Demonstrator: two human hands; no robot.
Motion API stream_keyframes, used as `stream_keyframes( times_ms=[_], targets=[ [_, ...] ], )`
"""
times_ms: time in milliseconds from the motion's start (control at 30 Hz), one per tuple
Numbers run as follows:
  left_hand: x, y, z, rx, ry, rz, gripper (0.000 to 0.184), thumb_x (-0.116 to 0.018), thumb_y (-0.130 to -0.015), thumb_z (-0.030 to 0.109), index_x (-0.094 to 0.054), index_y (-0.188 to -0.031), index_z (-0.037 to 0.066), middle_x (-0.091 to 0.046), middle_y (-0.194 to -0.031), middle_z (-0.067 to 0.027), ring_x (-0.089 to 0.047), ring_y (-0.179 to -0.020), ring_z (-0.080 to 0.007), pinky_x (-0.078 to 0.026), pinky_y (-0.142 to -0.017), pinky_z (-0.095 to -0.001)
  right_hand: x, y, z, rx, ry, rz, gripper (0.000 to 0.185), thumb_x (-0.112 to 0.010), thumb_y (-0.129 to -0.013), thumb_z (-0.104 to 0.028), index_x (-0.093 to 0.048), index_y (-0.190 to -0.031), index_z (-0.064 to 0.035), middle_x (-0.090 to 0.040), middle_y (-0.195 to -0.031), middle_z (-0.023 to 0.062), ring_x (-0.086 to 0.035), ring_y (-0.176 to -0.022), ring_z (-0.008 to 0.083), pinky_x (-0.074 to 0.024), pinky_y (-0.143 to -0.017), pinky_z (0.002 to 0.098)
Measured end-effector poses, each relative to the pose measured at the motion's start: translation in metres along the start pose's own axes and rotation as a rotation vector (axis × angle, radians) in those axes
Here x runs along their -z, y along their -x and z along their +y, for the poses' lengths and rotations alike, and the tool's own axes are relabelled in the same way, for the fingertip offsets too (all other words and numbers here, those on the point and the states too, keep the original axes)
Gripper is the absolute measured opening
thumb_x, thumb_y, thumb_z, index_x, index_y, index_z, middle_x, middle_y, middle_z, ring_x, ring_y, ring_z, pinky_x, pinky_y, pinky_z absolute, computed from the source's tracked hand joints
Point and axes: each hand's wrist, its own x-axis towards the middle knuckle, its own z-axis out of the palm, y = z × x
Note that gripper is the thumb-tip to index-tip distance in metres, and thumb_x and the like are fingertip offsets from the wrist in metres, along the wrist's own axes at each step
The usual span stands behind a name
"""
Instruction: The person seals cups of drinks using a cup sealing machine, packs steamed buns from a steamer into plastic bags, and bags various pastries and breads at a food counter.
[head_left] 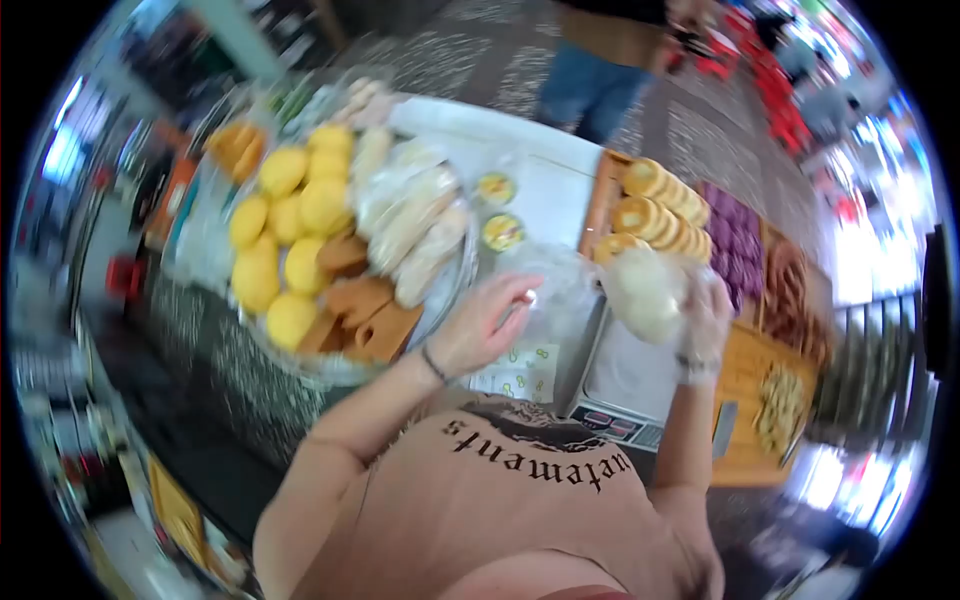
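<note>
My right hand is closed on a clear plastic bag with something pale and rounded inside, held above the weighing scale. My left hand has its fingers partly curled, with a gap between fingers and thumb. It is beside a heap of thin clear plastic bags, and I cannot tell whether it touches them. Under the left hand's side lies a printed sheet with small yellow-green figures. The scale's panel faces me.
At left, a large round tray bears yellow buns, brown cake pieces and bagged pale rolls. Two small round tubs stand mid-table. At right are golden round cakes, purple pieces and a wooden board. A person stands opposite.
</note>
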Motion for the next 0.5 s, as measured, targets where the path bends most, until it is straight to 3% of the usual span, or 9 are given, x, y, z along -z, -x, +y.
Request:
stream_keyframes(
  times_ms=[100, 233, 333, 433, 500],
  targets=[
    [0.005, -0.009, -0.002, 0.052, 0.1, 0.011, 0.031, -0.051, -0.088, 0.007, -0.051, -0.118, 0.001, -0.055, -0.108, -0.0111, -0.058, -0.094, -0.0206, -0.046, -0.083, -0.0332, 0.015, 0.029, -0.004, 0.043, 0.109, -0.04, 0.013, -0.057, -0.086, -0.015, -0.061, -0.085, -0.002, -0.049, -0.062, -0.0009, -0.043, -0.056, 0.0085, -0.0342, -0.051, 0.026],
    [-0.062, -0.018, 0.007, 0.03, 0.278, -0.415, 0.036, -0.053, -0.09, 0.012, -0.046, -0.124, 0.003, -0.054, -0.109, -0.0104, -0.055, -0.101, -0.0208, -0.044, -0.09, -0.0334, 0.021, 0.072, 0.0, -0.025, 0.113, -0.073, 0.01, -0.056, -0.086, -0.009, -0.062, -0.084, -0.002, -0.051, -0.063, 0.0015, -0.048, -0.054, 0.0103, -0.039, -0.049, 0.0275],
    [-0.117, -0.024, 0.005, -0.018, 0.39, -0.557, 0.046, -0.056, -0.087, 0.015, -0.041, -0.129, 0.003, -0.052, -0.111, -0.0123, -0.053, -0.106, -0.022, -0.042, -0.095, -0.0328, 0.019, 0.089, 0.02, -0.06, 0.105, -0.094, 0.01, -0.056, -0.086, -0.008, -0.063, -0.085, -0.0015, -0.055, -0.068, 0.0063, -0.052, -0.059, 0.015, -0.0429, -0.054, 0.0294],
    [-0.151, -0.027, 0.018, -0.163, 0.39, -0.464, 0.05, -0.06, -0.083, 0.017, -0.041, -0.127, 0.002, -0.051, -0.112, -0.0149, -0.052, -0.105, -0.0229, -0.043, -0.091, -0.0328, 0.019, 0.097, 0.047, 0.108, 0.028, -0.048, 0.008, -0.058, -0.085, -0.007, -0.063, -0.084, -0.0013, -0.056, -0.071, 0.0097, -0.055, -0.066, 0.019, -0.0439, -0.059, 0.0308],
    [-0.167, -0.024, 0.023, -0.009, 0.295, -0.555, 0.049, -0.064, -0.08, 0.023, -0.042, -0.117, -0.002, -0.048, -0.114, -0.0202, -0.052, -0.1, -0.0302, -0.045, -0.082, -0.0366, 0.026, 0.103, 0.042, 0.035, 0.046, -0.052, 0.005, -0.061, -0.083, -0.006, -0.063, -0.083, -0.0014, -0.056, -0.074, 0.0105, -0.055, -0.071, 0.0209, -0.044, -0.064, 0.0314]
  ],
)
